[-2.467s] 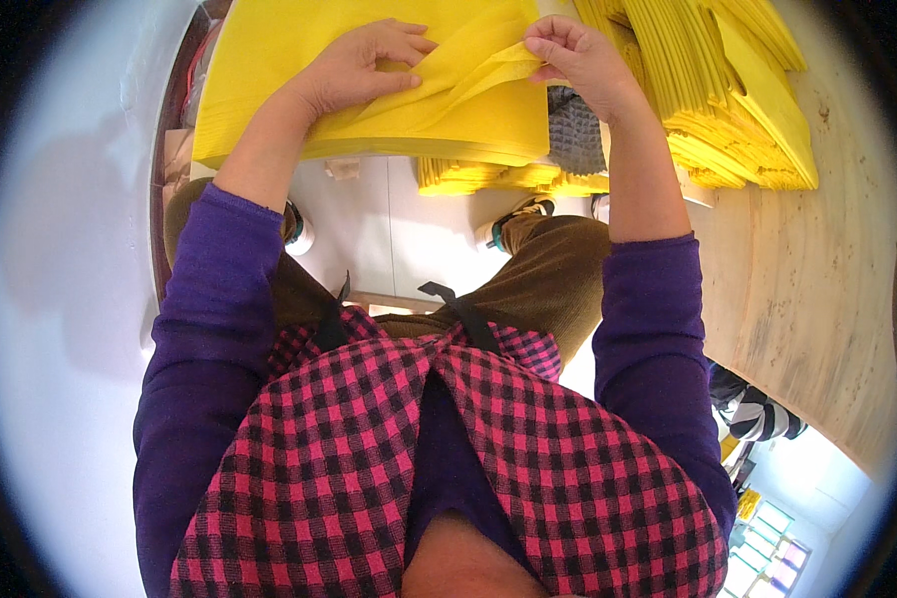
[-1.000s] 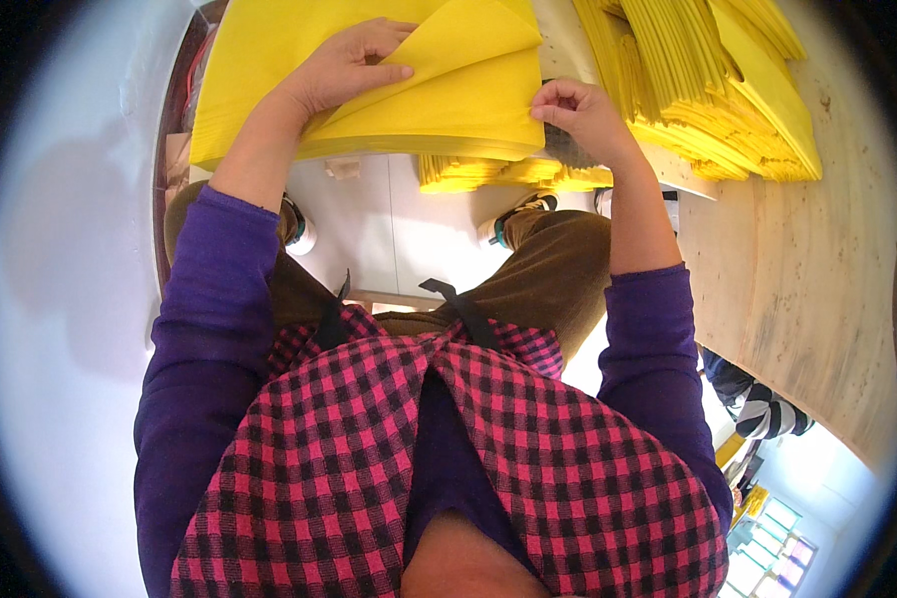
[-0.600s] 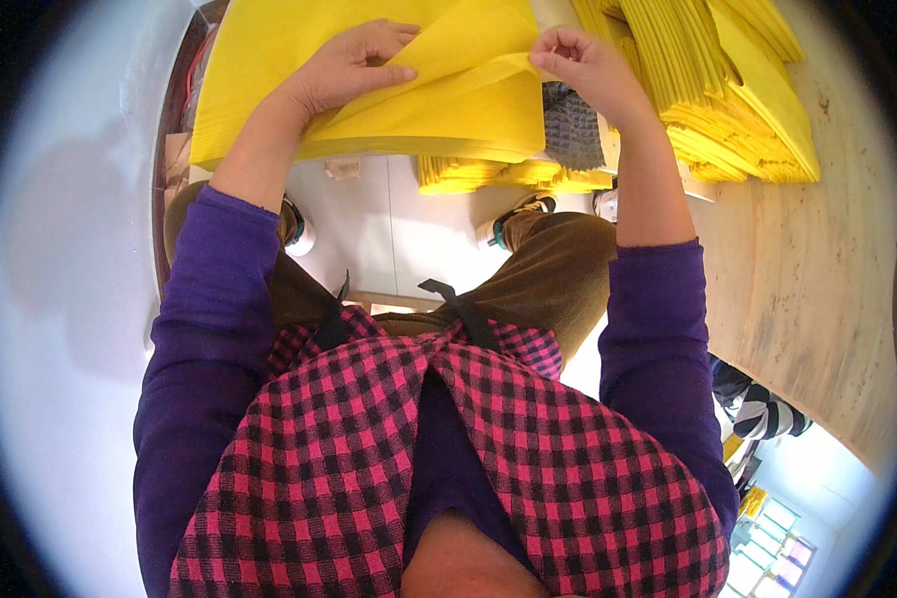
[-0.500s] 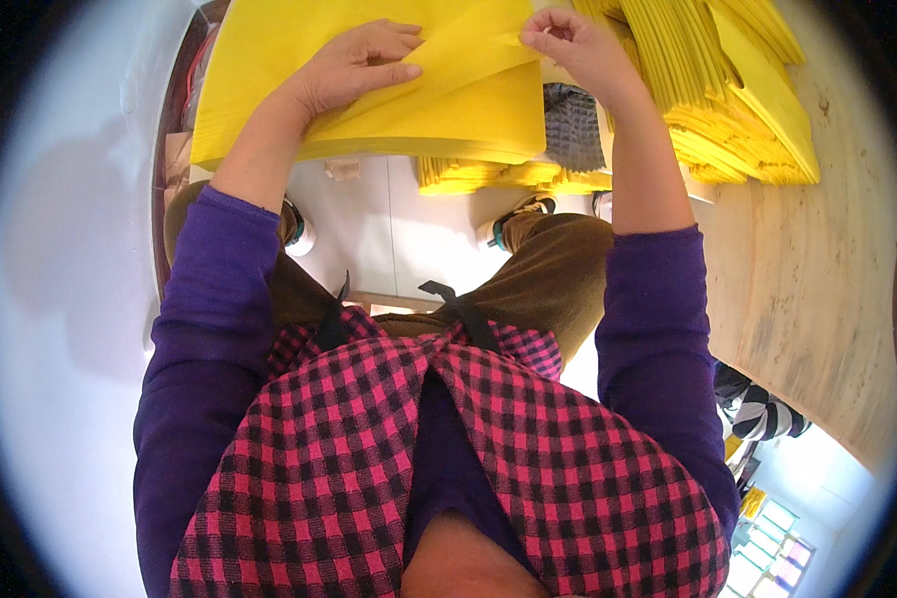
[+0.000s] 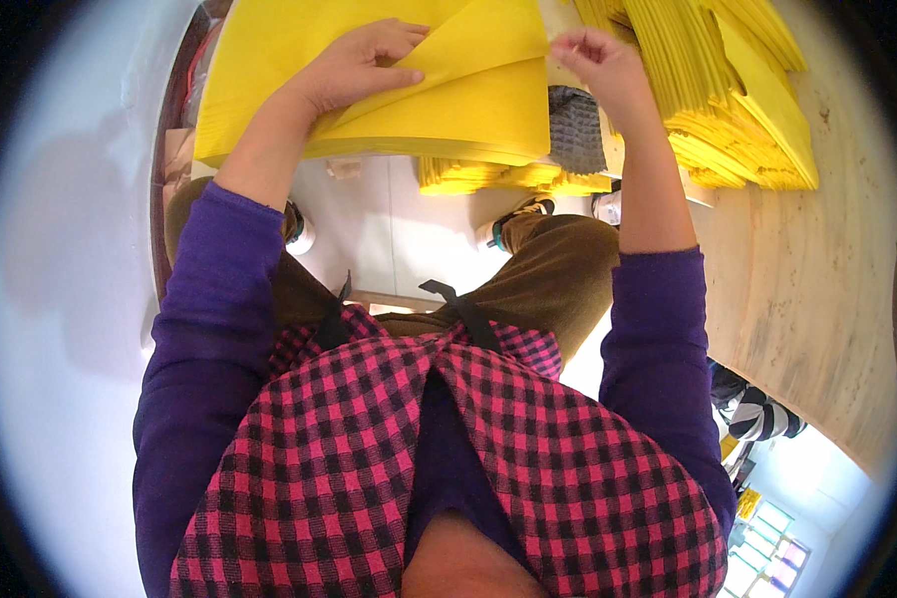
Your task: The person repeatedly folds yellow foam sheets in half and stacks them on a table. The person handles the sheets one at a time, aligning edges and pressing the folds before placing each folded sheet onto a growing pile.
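Observation:
A stack of thin yellow sheets (image 5: 259,90), seemingly paper or cloth, lies in front of me. My left hand (image 5: 354,65) rests on its top with fingers stretched and thumb apart. The top yellow sheet (image 5: 478,45) is lifted into a slanting fold between my two hands. At the stack's right edge, my right hand (image 5: 600,65) has its fingers drawn together in a pinch at that sheet's edge. The exact contact of those fingertips is partly hidden.
More yellow folded bundles (image 5: 738,90) are piled on a wooden table (image 5: 777,249) to the right. A grey patterned cloth (image 5: 575,130) shows beside the stack. Lower yellow bundles (image 5: 468,174) lie beneath, near my shoes. A white wall (image 5: 70,249) stands on the left.
My right hand has moved a little to the right, and the lifted sheet's edge has shifted right with it. The left hand has barely moved.

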`<state>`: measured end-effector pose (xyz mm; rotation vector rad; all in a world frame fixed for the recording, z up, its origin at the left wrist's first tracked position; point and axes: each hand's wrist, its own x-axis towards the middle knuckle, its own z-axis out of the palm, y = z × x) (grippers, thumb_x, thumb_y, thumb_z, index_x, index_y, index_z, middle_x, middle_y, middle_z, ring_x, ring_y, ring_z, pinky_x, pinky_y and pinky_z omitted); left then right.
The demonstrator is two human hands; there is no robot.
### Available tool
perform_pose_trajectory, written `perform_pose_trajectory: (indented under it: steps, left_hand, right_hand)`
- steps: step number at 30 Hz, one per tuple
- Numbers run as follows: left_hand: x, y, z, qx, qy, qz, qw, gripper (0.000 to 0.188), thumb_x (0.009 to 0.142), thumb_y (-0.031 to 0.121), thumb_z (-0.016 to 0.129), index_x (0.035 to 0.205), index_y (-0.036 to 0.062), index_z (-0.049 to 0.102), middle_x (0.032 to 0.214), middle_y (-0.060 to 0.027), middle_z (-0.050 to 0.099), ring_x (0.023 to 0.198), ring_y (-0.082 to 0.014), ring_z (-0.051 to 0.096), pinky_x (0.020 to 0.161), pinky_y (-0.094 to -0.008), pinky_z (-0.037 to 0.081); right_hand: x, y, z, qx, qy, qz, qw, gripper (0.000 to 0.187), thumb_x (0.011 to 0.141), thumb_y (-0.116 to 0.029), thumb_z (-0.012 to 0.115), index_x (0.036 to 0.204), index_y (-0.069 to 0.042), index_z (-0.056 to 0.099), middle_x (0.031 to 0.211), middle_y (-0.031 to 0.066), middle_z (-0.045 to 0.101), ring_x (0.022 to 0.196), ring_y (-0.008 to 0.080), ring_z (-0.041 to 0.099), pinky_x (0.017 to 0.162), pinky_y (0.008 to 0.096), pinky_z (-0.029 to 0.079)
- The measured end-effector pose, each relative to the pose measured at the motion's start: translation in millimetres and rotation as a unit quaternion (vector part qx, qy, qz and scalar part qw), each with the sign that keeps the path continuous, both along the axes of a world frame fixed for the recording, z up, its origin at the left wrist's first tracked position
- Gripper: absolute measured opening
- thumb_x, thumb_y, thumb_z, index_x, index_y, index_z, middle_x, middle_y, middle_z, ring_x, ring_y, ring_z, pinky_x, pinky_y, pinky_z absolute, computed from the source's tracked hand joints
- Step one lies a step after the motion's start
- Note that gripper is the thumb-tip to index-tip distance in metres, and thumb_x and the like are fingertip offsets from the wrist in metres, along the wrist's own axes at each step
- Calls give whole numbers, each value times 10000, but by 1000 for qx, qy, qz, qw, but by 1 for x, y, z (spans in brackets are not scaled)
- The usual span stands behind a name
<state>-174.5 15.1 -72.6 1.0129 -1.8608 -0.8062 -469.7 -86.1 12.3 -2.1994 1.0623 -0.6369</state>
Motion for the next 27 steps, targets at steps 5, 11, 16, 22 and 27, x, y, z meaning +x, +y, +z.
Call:
perform_pose_trajectory:
  steps: [5, 11, 16, 22, 27]
  left_hand:
    - [-4, 1, -1, 37, 41, 2, 998, 223, 817, 94, 659, 1024, 8, 660, 1319, -137, 518, 1243, -265, 443, 1031, -336, 339]
    - [-3, 1, 1, 29, 17, 3, 999, 234, 824, 101, 653, 1039, 10, 663, 1320, -125, 518, 1234, -257, 447, 1029, -328, 340]
    - [-4, 1, 3, 33, 16, -5, 999, 239, 828, 116, 650, 1040, 7, 664, 1322, -125, 517, 1228, -257, 450, 1028, -325, 338]
    - [-4, 1, 4, 32, 14, -10, 999, 244, 827, 124, 656, 1041, 8, 666, 1300, -131, 533, 1235, -266, 449, 1034, -335, 338]
    - [-5, 5, 8, 5, -6, 13, 1000, 250, 818, 158, 685, 1022, 13, 677, 1223, -127, 584, 1264, -286, 435, 1055, -365, 332]
  right_hand:
    - [-34, 33, -15, 68, 105, 80, 989, 227, 725, -156, 768, 922, -82, 681, 789, -29, 557, 664, 70, 443, 607, 223, 396]
    - [-31, 35, -39, 158, 46, 51, 985, 152, 752, -95, 744, 874, -45, 669, 756, -32, 560, 668, 71, 476, 624, 220, 423]
    - [-30, 29, -38, 163, 21, 54, 985, 106, 802, -100, 709, 849, -18, 662, 737, -33, 589, 682, 61, 519, 637, 211, 441]
    - [-20, 14, -19, 78, 31, 71, 994, 169, 826, -188, 700, 875, -29, 668, 734, -30, 595, 670, 64, 515, 621, 223, 438]
    - [4, -2, -1, 21, 62, 77, 995, 161, 841, -201, 699, 911, -63, 654, 768, -63, 552, 711, 42, 475, 655, 197, 393]
